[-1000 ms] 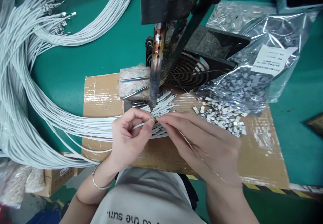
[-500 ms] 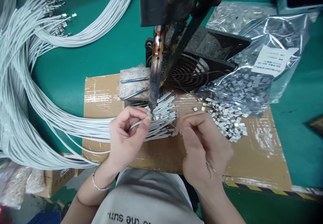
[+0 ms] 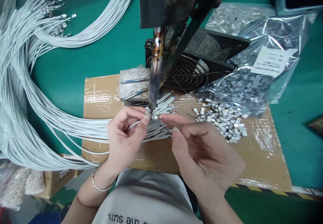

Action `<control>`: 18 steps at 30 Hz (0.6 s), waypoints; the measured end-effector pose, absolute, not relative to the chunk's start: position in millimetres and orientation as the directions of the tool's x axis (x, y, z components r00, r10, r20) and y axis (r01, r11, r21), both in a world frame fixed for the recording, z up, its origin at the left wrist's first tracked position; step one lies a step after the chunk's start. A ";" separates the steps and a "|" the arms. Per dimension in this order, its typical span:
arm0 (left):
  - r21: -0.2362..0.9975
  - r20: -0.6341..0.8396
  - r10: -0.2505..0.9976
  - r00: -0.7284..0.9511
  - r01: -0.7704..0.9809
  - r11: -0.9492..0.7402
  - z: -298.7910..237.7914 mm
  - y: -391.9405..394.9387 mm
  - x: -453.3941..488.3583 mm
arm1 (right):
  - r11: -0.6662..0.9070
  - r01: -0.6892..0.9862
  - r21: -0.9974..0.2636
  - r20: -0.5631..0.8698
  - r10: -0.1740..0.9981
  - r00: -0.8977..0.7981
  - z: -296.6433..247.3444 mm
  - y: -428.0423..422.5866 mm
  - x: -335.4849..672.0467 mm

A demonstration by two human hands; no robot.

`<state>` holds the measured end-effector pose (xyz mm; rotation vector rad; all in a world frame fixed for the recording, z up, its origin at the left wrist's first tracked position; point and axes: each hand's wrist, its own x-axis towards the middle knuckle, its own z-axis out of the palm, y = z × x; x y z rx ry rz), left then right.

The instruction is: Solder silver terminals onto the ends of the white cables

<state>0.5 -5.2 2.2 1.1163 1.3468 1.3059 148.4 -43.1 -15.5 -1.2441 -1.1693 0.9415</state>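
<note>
My left hand (image 3: 127, 136) pinches the end of a white cable (image 3: 133, 124) between thumb and forefinger, right under the tip of a soldering iron (image 3: 154, 82) that points down from a mount. The fingertips and the iron's tip partly hide the cable end. My right hand (image 3: 205, 150) holds a thin solder wire (image 3: 209, 173), which crosses its palm and comes out past the thumb toward the iron's tip. Its forefinger stretches out to a small metal piece beside the tip. More white cable ends (image 3: 161, 129) lie beneath both hands on a cardboard sheet (image 3: 101, 96).
Loose small metal pieces (image 3: 227, 119) are piled to the right, beside a clear bag (image 3: 254, 82) of the same. A black fan (image 3: 189, 72) stands behind the iron. Spare iron tips (image 3: 135, 80) rest on a wrapped block (image 3: 133, 72). Cable bundles (image 3: 15, 82) fill the left.
My right hand has opened out from a tighter curl, and its forefinger now reaches left to the iron's tip. The left hand and cable have hardly moved.
</note>
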 end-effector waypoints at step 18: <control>1.000 -0.003 0.982 -0.189 0.021 0.007 0.3 -4.3 1.9 | 0.131 0.132 -0.982 0.159 0.960 0.230 -10.5 -36.0 144.8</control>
